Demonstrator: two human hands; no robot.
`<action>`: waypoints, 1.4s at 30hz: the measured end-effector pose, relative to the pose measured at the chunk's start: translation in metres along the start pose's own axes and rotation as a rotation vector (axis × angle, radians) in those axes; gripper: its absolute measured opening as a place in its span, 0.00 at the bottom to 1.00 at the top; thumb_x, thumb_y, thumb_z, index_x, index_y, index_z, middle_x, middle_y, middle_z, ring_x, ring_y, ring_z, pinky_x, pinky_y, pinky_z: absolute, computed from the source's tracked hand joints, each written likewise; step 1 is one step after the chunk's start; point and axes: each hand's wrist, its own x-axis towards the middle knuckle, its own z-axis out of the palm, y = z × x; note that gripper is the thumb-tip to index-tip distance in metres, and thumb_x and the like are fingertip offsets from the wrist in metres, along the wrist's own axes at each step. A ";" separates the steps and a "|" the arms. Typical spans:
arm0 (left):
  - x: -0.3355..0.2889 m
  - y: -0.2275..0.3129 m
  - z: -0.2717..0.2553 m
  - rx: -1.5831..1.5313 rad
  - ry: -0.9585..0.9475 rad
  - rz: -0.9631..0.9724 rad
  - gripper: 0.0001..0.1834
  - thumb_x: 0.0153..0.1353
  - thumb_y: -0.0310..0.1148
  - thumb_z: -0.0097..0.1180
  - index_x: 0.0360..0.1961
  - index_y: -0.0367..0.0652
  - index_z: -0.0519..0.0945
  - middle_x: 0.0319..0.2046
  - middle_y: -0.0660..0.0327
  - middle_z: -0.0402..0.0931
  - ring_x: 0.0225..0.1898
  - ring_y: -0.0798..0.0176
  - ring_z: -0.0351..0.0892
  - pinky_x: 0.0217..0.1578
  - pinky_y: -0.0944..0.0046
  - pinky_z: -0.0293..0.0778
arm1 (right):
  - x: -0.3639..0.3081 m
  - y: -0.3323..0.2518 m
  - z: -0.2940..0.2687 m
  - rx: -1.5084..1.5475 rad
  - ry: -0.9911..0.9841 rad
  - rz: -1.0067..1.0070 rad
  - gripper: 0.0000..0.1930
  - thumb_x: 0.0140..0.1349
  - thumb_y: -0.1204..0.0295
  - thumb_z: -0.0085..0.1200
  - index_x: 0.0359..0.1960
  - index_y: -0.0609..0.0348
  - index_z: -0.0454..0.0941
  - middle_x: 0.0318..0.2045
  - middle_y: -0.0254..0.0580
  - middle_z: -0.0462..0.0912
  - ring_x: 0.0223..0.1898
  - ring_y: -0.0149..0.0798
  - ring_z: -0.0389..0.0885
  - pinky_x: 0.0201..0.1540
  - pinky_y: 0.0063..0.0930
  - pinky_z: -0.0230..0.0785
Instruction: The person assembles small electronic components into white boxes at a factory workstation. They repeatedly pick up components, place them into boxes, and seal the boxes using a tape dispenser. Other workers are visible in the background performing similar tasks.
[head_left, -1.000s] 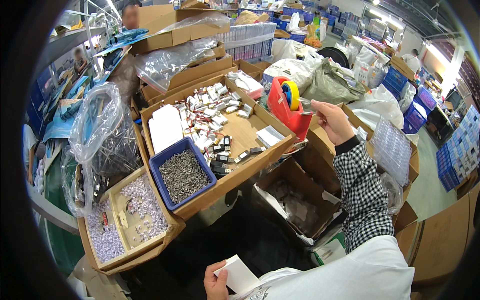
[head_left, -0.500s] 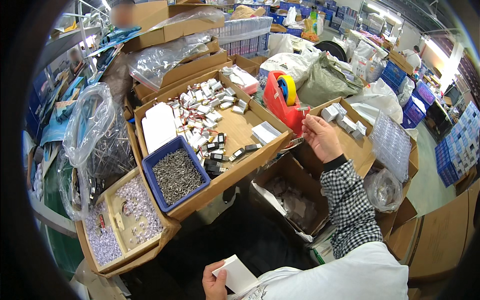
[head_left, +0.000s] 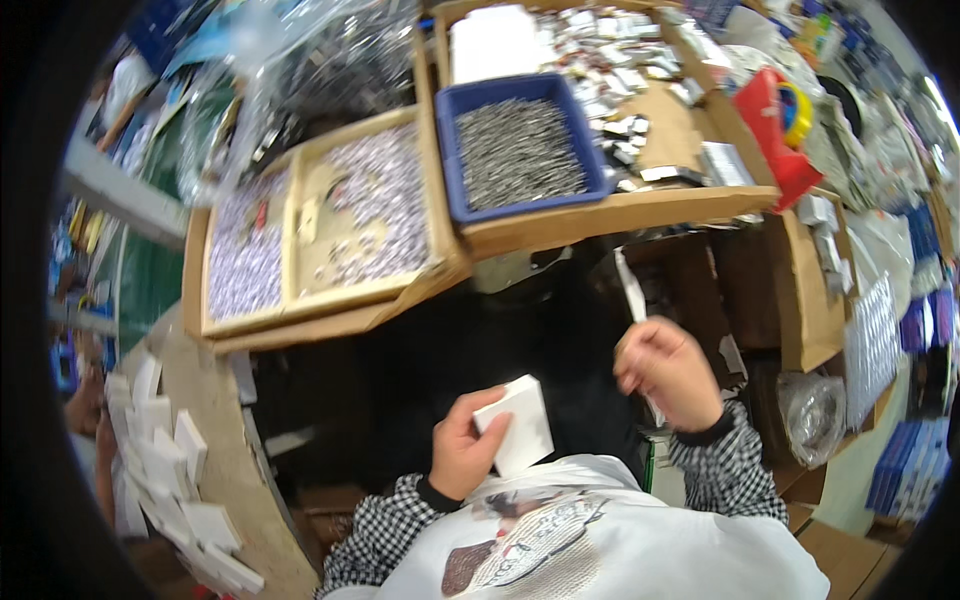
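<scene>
A small flat white box (head_left: 524,432) is in my left hand (head_left: 463,452), its thumb across the near face and the fingers behind. To the right and apart from the box, my right hand (head_left: 676,372) has its fingers curled together in a pinch, partly smeared by motion. Whatever may be between those fingertips is too blurred to make out. Both hands are low, in front of my white apron (head_left: 620,530), with a dark area behind the box.
Ahead stands a blue bin (head_left: 530,208) of small metal parts, beside a wooden tray (head_left: 292,240) of tiny pale pieces. A red tape dispenser (head_left: 768,130) is at the far right. White boxes (head_left: 165,450) are piled at left; an open carton (head_left: 740,290) sits beyond my right hand.
My right hand has left the tape dispenser and come down and nearer, toward the white box. The box, in my left hand, is raised and more fully in view. The view has swung left and down.
</scene>
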 end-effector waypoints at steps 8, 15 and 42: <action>-0.003 0.010 0.000 0.206 -0.039 0.114 0.16 0.58 0.25 0.58 0.49 0.42 0.74 0.47 0.54 0.78 0.40 0.62 0.81 0.37 0.68 0.77 | -0.006 0.061 0.066 0.348 -0.018 0.250 0.17 0.62 0.74 0.56 0.50 0.57 0.64 0.32 0.40 0.80 0.30 0.27 0.76 0.33 0.16 0.67; -0.004 0.012 -0.002 0.236 -0.035 0.159 0.16 0.57 0.24 0.58 0.47 0.40 0.74 0.47 0.51 0.78 0.43 0.57 0.81 0.41 0.64 0.78 | -0.002 0.064 0.073 0.307 -0.018 0.276 0.15 0.62 0.73 0.57 0.47 0.58 0.66 0.31 0.40 0.80 0.29 0.26 0.76 0.31 0.15 0.65; 0.018 0.018 0.006 0.418 0.003 0.173 0.10 0.61 0.36 0.50 0.39 0.43 0.78 0.36 0.55 0.77 0.36 0.52 0.78 0.37 0.58 0.74 | 0.012 0.054 0.062 -1.132 -0.732 -0.182 0.19 0.65 0.73 0.50 0.56 0.68 0.69 0.49 0.50 0.78 0.47 0.40 0.76 0.49 0.31 0.68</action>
